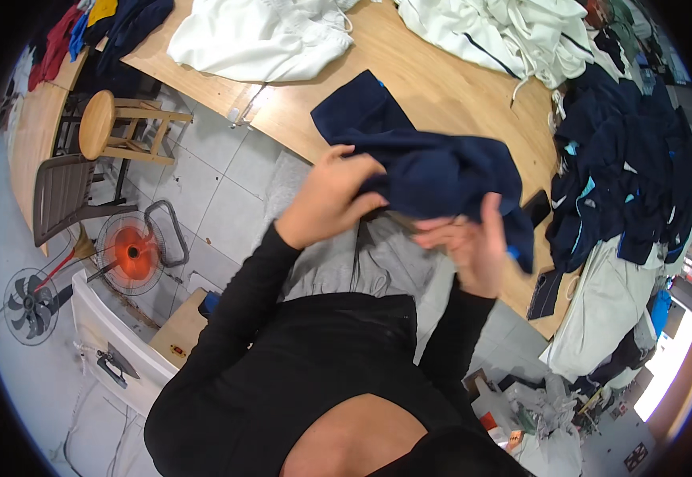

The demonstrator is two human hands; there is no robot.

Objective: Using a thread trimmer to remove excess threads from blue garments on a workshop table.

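A navy blue garment (441,171) lies partly on the wooden table (465,99), its near part lifted and bunched over the table's front edge. At the garment's left side, my left hand (332,197) has fingers and thumb closed on the cloth. My right hand (475,248) is at the near right edge of the cloth, slightly blurred. Its thumb points up and its fingers stretch to the left, spread apart, with part of them close against the fabric. Whether the garment is a shirt or trousers cannot be made out. A small bright blue patch shows at its right end.
White garments (262,40) and a white drawstring pile (497,36) lie at the table's far side. Navy clothes (620,167) heap up on the right, near a dark phone-like object (536,208). A stool (98,126), chair (60,195), fans (127,246) and iron (115,366) stand left.
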